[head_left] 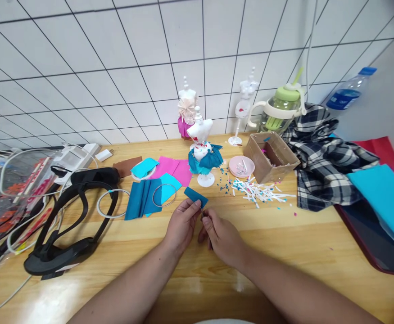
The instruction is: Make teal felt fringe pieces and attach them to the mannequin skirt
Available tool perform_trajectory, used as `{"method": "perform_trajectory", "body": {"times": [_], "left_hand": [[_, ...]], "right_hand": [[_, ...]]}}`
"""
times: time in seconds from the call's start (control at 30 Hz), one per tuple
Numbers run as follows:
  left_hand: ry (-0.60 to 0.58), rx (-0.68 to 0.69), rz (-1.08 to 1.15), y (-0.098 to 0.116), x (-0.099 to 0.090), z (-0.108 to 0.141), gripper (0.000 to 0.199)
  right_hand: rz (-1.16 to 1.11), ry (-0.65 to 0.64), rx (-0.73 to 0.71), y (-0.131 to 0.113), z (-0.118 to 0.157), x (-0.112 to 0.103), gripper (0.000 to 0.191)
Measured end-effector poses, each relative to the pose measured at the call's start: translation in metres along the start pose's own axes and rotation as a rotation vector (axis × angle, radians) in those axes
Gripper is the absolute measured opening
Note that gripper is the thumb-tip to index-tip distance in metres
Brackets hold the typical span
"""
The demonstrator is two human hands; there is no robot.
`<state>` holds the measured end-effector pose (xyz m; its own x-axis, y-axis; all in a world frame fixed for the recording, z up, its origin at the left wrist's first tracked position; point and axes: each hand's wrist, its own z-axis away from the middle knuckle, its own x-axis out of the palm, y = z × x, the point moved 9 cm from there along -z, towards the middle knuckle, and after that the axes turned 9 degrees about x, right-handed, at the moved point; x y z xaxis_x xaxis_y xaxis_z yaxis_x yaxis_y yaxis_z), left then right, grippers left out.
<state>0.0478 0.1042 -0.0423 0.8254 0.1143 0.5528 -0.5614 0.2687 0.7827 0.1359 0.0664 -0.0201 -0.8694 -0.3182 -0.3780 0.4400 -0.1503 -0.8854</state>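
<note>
My left hand (pixel 183 221) pinches a small dark teal piece of paper (pixel 196 197) between thumb and fingers, above the wooden table. Close beside it, my right hand (pixel 222 234) is closed on what looks like a pair of small scissors (pixel 202 213), mostly hidden by the fingers, its tip at the paper's lower edge. Just beyond my hands stands a white mini dress form (pixel 200 130) with a ruffled teal skirt (pixel 205 158). To the left lie a folded dark teal sheet (pixel 143 198), bright blue paper (pixel 170 186) and pink paper (pixel 174 168).
Paper strips (pixel 260 191) lie by a pink dish (pixel 242 167) and a cardboard box (pixel 273 164). Two more dress forms (pixel 187 101) stand behind. A black headset (pixel 78 225) and cables are left; a checked cloth (pixel 321 166) and clear jug (pixel 278 112) are right.
</note>
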Motion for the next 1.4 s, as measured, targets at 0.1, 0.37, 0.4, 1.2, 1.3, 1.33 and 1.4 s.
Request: {"method": "perform_trajectory", "body": {"times": [0.1,0.37,0.4,1.2,1.3,1.33,1.4], "left_hand": [[-0.008,-0.010,0.017,0.000,0.001,0.000,0.019],[-0.001,-0.026,0.015,-0.002,-0.001,-0.001,0.020],[-0.003,-0.025,0.016,-0.002,-0.001,-0.001,0.020],[0.000,-0.067,0.020,-0.001,-0.003,-0.004,0.022],[-0.037,-0.083,-0.029,-0.001,0.001,-0.005,0.022],[-0.043,-0.086,-0.043,-0.001,0.001,-0.005,0.021],[-0.058,-0.093,-0.065,-0.002,0.001,-0.005,0.019]], "right_hand": [[0.019,0.012,0.002,0.000,0.000,-0.001,0.025],[0.026,0.009,-0.007,0.000,0.000,0.000,0.025],[0.028,0.009,-0.009,-0.001,0.001,0.000,0.025],[0.187,0.068,-0.008,0.007,0.004,-0.031,0.030],[0.182,0.031,-0.016,0.008,0.002,-0.032,0.031],[0.187,0.025,-0.019,0.008,0.001,-0.031,0.030],[0.196,0.022,-0.020,0.008,0.000,-0.031,0.030]]}}
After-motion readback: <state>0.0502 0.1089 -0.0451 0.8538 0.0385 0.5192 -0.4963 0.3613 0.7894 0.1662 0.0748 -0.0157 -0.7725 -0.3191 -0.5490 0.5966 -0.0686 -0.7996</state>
